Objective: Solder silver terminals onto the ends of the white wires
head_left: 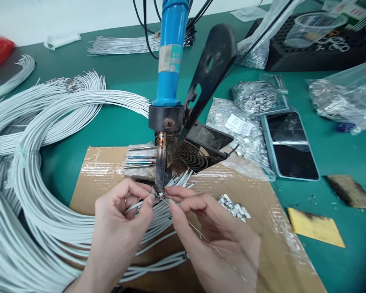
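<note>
My left hand [122, 215] pinches the end of a white wire [134, 206] and holds it up against the tip of a blue-handled soldering iron [160, 171], which is fixed upright in a black stand [201, 101]. My right hand [213, 232] pinches a thin strand of solder wire [207, 240] and brings its end to the same tip. Both hands hover over a taped cardboard sheet [103, 171]. More white wire ends [179, 179] lie fanned out just behind my fingers. A small heap of metal terminals [234, 206] sits right of my right hand.
Big coils of white wire [39, 162] fill the left of the green table [338, 162]. Bags of metal parts [250, 122], a phone [289, 146], a black tray [317, 44] and two worn pads [317, 226] lie to the right.
</note>
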Tool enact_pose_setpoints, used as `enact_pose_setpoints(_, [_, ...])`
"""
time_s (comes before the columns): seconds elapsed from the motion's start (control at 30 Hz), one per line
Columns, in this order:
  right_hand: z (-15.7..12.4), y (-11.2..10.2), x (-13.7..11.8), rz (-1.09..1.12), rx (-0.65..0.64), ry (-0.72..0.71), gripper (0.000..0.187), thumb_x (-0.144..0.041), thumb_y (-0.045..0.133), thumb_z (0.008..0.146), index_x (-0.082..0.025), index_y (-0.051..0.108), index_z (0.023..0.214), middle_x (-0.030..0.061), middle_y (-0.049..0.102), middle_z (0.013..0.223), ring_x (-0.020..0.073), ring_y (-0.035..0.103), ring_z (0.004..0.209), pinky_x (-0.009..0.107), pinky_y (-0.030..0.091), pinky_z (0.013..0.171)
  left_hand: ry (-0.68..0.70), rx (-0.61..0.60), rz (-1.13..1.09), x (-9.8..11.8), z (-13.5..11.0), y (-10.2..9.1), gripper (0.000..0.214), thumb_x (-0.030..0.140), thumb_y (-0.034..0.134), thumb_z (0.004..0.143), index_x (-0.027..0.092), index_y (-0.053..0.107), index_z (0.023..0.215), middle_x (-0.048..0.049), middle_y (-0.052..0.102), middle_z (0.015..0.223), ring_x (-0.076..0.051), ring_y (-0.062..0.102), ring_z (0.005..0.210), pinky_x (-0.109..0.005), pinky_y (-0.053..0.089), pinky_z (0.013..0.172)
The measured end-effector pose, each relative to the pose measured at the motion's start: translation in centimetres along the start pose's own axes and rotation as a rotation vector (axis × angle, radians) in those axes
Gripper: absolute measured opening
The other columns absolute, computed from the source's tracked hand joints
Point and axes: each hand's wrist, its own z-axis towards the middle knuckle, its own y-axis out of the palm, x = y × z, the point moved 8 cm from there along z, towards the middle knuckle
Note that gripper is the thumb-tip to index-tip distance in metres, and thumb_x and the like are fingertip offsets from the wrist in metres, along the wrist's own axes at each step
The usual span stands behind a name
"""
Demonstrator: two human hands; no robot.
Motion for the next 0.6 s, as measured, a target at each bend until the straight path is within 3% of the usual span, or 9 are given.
enact_pose_setpoints(0.33, [-0.01,0.08,-0.12,0.019,-0.007,-0.022,0.019,-0.022,0.075,0.093,-0.025,0.069,0.075,0.0045,0.085,0.098,0.0229,0.082,0.104,0.030,0.062,0.088,-0.006,0.046,-0.012,0.36,-0.20,-0.12,0.014,0.009,0.084,0.071,0.017,0.073,0.066,-0.0011,0.079,0.080,-0.006,0.067,0.058,-0.010,0.050,0.054])
enact_pose_setpoints(0.6, [0.01,-0.02,0.34,0.005,-0.001,-0.013,0.020,-0.024,0.074,0.094,-0.026,0.068,0.075,0.0032,0.086,0.102,0.0222,0.082,0.103,0.031,0.061,0.090,0.005,-0.007,-0.020,0.15,-0.04,0.24,0.018,0.003,0.081,0.072,0.018,0.073,0.066,0.0030,0.078,0.078,-0.003,0.063,0.054,-0.006,0.048,0.053])
